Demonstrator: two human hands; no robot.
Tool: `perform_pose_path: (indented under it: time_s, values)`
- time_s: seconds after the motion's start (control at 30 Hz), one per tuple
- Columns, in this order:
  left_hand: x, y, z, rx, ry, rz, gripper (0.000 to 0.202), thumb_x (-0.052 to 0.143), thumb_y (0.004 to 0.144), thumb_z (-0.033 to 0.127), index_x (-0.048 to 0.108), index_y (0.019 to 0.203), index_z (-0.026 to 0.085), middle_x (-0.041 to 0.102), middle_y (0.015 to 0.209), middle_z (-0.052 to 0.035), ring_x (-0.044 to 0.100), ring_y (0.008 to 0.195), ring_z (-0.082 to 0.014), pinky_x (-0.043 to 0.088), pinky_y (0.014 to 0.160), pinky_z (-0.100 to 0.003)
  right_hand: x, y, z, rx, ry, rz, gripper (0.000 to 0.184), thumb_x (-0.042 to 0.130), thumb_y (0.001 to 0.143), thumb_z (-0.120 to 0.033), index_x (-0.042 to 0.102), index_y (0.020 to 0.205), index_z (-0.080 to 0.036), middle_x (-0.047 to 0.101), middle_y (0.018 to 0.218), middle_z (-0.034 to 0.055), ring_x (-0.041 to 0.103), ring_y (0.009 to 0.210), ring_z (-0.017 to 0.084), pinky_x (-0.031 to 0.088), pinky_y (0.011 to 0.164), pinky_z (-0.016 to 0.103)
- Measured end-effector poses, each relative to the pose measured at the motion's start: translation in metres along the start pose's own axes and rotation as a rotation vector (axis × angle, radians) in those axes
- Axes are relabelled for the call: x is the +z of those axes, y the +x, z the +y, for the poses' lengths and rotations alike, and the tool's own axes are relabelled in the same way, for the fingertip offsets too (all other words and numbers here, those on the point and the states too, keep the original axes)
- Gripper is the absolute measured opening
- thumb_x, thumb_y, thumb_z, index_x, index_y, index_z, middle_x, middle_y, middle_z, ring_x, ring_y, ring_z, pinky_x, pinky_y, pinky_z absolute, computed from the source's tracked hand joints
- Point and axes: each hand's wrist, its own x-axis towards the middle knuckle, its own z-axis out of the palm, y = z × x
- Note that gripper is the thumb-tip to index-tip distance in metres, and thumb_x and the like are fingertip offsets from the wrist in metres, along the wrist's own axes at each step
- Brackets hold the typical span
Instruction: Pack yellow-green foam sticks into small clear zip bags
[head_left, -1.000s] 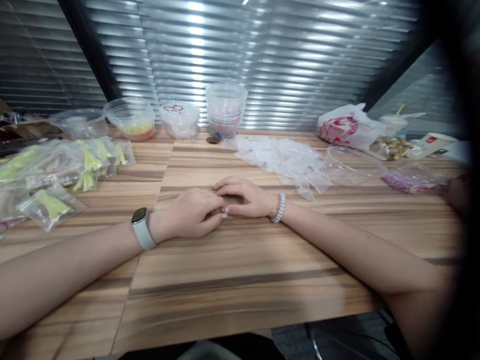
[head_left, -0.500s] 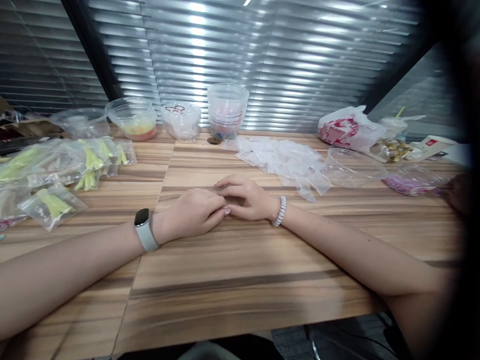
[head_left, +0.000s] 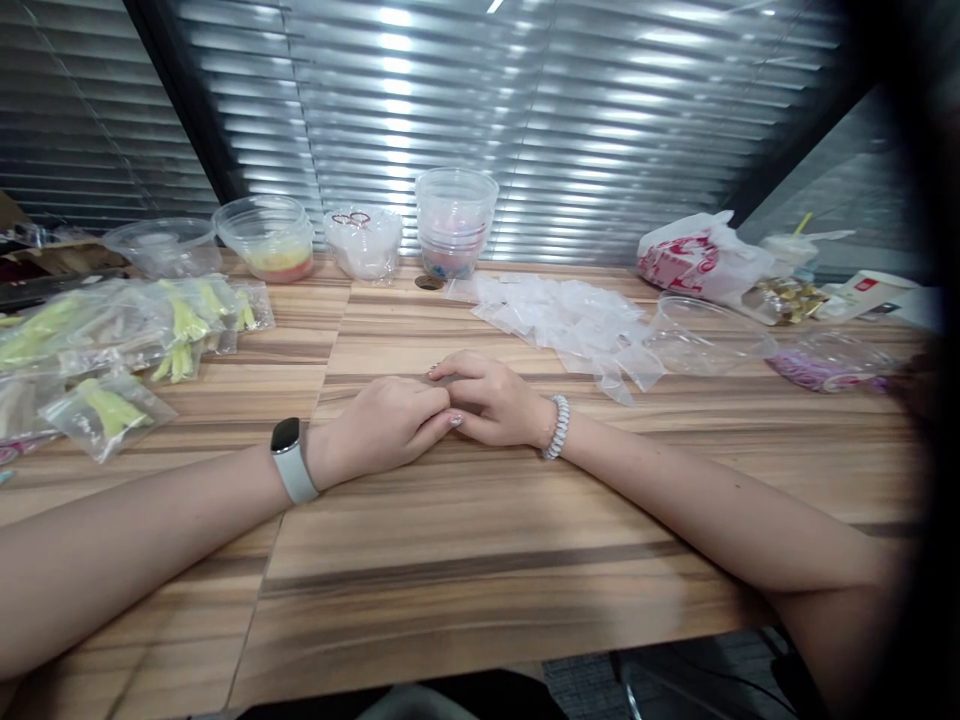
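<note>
My left hand (head_left: 382,425), with a pale-banded smartwatch (head_left: 292,460) at the wrist, lies on the wood-grain table (head_left: 465,570). Its fingers are curled together, the thumb lies along them, and I see no object in it. My right hand (head_left: 495,400), wearing a coiled pale bracelet (head_left: 557,428), rests against the left fingertips. Its fingers are loosely bent and apart, with nothing visible in them. Beyond the hands lies a heap of small clear plastic bags (head_left: 562,320).
At left lie clear bags with yellow-green pieces (head_left: 109,405). Along the back stand a plastic bowl (head_left: 262,235), a wrapped bowl (head_left: 364,245) and stacked tubs (head_left: 456,220). At right are a red-and-white bag (head_left: 697,255), a clear container (head_left: 709,335) and purple strands (head_left: 806,370).
My right hand has shifted slightly, its thumb and fingers closer to the left fingertips. The left hand stays in place.
</note>
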Motion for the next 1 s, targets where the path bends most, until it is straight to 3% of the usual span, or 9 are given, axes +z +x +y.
perform_pose_path:
  time_s: [0.73,1.0]
  values:
    - [0.0021,-0.0016,-0.0021,-0.014,-0.017,-0.009,0.038,0.034,0.100,0.037,0.063,0.087,0.015,0.065,0.094,-0.0074,0.061,0.089,-0.0200,0.045,0.079,-0.033,0.0010,0.0002,0.0010,-0.077,-0.120,-0.016,0.026,0.054,0.091,-0.036,0.066,0.085,-0.013,0.062,0.113,0.0132,0.058,0.104,0.022,0.047,0.091,0.038]
    - [-0.0011,-0.0011,-0.0005,0.014,-0.001,-0.022,0.038,0.034,0.099,0.035,0.063,0.084,0.015,0.065,0.091,-0.0067,0.061,0.086,-0.0199,0.045,0.078,-0.033,0.0014,-0.0011,0.0032,-0.060,-0.109,-0.054,0.028,0.056,0.089,-0.036,0.068,0.100,-0.013,0.063,0.112,0.0127,0.058,0.104,0.022,0.047,0.092,0.039]
